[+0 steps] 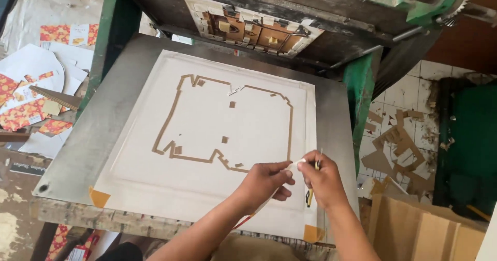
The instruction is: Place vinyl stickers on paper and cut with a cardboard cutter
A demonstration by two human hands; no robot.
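A white sheet lies taped on the grey metal platen of a press. A brown cardboard outline with small brown patches is stuck on the sheet. My left hand rests on the sheet near the outline's lower right corner and pinches a small white piece together with my right hand. My right hand also grips a thin yellow-handled knife, blade pointing up. Both hands sit close together, fingertips touching over the white piece.
The press's dark upper plate with a cutting die hangs open at the back, on green frame posts. Printed red-and-white card scraps lie at left. Brown cardboard offcuts litter the tiled floor at right, beside cardboard sheets.
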